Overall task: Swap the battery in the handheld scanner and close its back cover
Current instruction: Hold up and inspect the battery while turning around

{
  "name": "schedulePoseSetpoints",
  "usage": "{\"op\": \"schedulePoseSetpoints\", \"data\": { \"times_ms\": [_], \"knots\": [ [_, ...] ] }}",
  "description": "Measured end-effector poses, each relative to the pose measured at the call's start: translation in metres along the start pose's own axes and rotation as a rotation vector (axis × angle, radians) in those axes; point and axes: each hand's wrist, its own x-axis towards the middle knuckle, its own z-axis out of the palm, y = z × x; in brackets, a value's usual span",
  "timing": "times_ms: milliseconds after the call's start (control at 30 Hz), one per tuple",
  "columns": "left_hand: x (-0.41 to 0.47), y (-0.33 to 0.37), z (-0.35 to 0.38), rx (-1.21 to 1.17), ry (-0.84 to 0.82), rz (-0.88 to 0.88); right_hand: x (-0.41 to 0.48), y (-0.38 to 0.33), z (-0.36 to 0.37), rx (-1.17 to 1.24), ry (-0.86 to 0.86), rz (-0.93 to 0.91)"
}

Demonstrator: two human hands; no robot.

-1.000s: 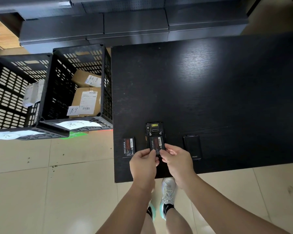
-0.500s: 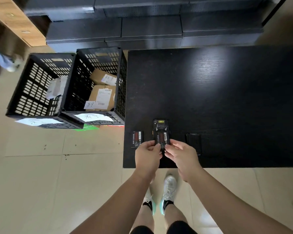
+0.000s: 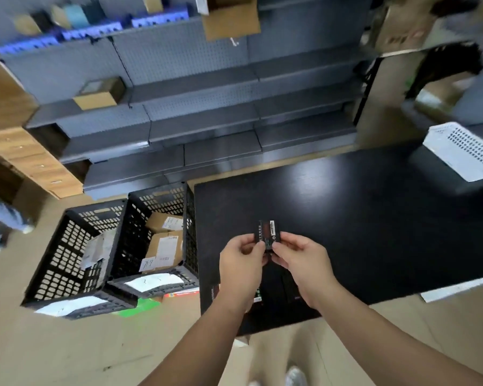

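A flat black battery (image 3: pixel 268 235) with a red label and small print is lifted above the black table (image 3: pixel 374 218). My left hand (image 3: pixel 241 263) pinches its lower left edge and my right hand (image 3: pixel 301 260) pinches its lower right edge. The handheld scanner (image 3: pixel 273 285) lies on the table under my hands, mostly hidden between my wrists. The second battery (image 3: pixel 214 292) shows only as a sliver at the table's front left, beside my left wrist. The back cover is hidden behind my right hand.
Two black slotted crates (image 3: pixel 156 238) holding cardboard parcels stand on the floor left of the table. A white perforated tray (image 3: pixel 463 150) sits at the table's far right. Grey shelving (image 3: pixel 207 107) runs along the back. A person's legs (image 3: pixel 0 221) show at the far left.
The battery has come out of the scanner and now sits raised between both hands. The camera has tilted up, bringing the shelving into view.
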Motion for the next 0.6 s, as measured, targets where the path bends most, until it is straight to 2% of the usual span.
{"op": "schedulePoseSetpoints", "data": {
  "times_ms": [267,467,600],
  "knots": [
    [-0.037,0.049,0.084,-0.011,-0.369,0.108,-0.044,-0.065,-0.073,0.094,0.295,-0.209],
    [-0.09,0.042,0.162,0.051,-0.66,0.091,-0.087,-0.073,-0.159,0.185,0.539,-0.279],
    [-0.129,0.031,0.226,0.078,-0.78,0.068,-0.105,-0.077,-0.227,0.26,0.689,-0.293]
  ]
}}
